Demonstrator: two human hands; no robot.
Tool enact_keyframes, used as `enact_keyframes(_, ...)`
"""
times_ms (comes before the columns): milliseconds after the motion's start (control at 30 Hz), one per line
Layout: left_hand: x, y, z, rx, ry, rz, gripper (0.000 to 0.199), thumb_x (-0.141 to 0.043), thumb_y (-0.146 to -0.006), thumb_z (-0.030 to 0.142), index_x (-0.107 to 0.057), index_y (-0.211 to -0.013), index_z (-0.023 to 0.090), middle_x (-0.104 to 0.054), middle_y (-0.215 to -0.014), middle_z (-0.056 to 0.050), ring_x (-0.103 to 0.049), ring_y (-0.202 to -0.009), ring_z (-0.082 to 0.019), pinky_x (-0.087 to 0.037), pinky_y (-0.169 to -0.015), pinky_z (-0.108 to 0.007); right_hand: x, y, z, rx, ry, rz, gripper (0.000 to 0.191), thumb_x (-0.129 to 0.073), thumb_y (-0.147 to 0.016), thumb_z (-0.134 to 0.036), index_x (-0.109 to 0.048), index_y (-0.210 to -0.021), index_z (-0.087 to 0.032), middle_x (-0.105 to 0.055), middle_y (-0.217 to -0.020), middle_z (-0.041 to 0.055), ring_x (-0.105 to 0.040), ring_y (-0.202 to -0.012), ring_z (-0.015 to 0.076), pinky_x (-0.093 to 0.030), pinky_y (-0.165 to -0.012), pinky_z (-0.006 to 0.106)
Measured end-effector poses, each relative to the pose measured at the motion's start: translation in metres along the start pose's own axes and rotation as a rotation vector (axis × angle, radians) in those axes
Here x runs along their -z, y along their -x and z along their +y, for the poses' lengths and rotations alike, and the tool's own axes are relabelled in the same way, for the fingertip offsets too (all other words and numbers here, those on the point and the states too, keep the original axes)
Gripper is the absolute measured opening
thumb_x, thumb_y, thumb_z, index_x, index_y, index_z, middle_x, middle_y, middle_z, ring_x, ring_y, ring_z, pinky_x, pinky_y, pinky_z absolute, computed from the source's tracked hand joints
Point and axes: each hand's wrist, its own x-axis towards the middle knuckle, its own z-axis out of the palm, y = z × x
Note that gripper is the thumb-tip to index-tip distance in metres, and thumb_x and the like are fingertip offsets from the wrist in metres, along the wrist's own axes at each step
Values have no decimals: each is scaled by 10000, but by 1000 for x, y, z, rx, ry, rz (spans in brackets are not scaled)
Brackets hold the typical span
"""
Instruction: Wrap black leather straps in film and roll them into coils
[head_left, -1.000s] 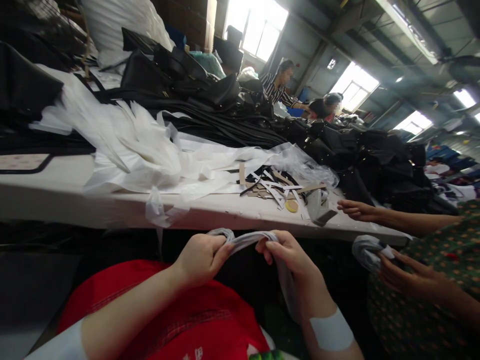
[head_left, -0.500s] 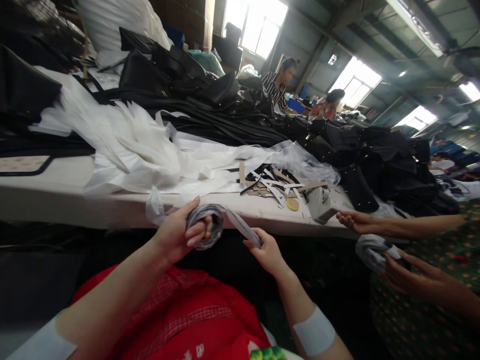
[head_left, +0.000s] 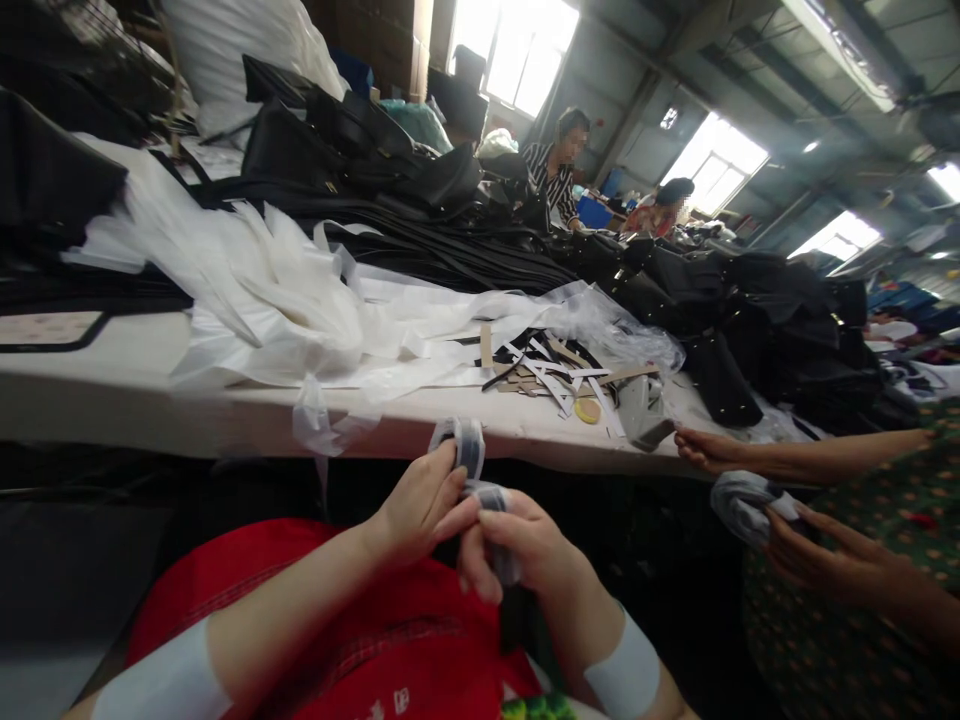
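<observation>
A coiled strap (head_left: 470, 448), dark with a whitish see-through wrapping, is held in front of the table edge. My left hand (head_left: 420, 510) is closed round the coil, which stands above its fingers. Close beside it, my right hand (head_left: 521, 535) pinches a length of the same strap between thumb and fingers. A loop of it bends over these fingers, and part hangs below. The two hands nearly touch. My palms hide the inner turns of the coil.
The pale table (head_left: 247, 410) bears white film sheets (head_left: 300, 290), black bags (head_left: 675, 280) and a heap of paper strips (head_left: 555, 370). A yellow tape roll (head_left: 587, 410) lies near its edge. At right, a co-worker's hand (head_left: 817, 540) holds another coil (head_left: 739, 505).
My hands have come together and the coil has moved right and turned edge-on. My right hand has shifted its grip on the strap. The co-worker's hands look nearly unchanged.
</observation>
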Motion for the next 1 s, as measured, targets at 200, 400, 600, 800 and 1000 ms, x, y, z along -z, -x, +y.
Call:
enact_keyframes(200, 5, 13, -11, 151, -214, -116, 430, -360, -962, 464, -569, -710, 186, -531, -622, -2, -470, -551, -146, -288, -542, -265, 16, 6, -23, 300, 19, 313, 795, -120, -946, -659, -692, -1085, -125, -533, -498, 8, -480, -412, 140, -492, -597, 340)
enact_keyframes(400, 7, 18, -15, 280, 20, -208, 539, -368, -943, 549, -506, -576, 179, -479, -542, 15, -397, -498, -115, -255, -496, -246, 31, -1, -34, 513, 1207, 755, 391, -605, -859, -499, -683, -1118, -216, -639, -1143, 107, -519, -1142, 287, -321, -1066, 485)
enact_keyframes(600, 12, 28, -8, 640, 865, -38, 637, -391, -874, 696, -618, -670, 137, -454, -380, 30, -361, -313, -93, -291, -357, -216, 25, -37, 32, 144, 729, 338, 626, -180, -954, -658, -588, -1033, -190, -625, -749, 50, -572, -627, 169, -478, -603, 309)
enact_keyframes(800, 27, 40, -12, 725, 1286, -33, 440, -637, -825, 542, -699, -795, 108, -642, -607, -39, -602, -605, -152, -535, -672, -268, 17, -51, 64, 99, 235, 295, 585, -468, -811, -762, -543, -937, -195, -573, -686, 15, -521, -585, 145, -443, -570, 273)
enact_keyframes(1000, 18, 47, -49, 705, 742, -95, 473, -535, -853, 569, -672, -1045, 160, -717, -930, -68, -669, -891, -254, -542, -815, -342, 41, -19, 44, -114, 605, 319, 564, -691, -695, -672, -678, -917, -154, -627, -780, 5, -543, -679, 137, -432, -629, 235)
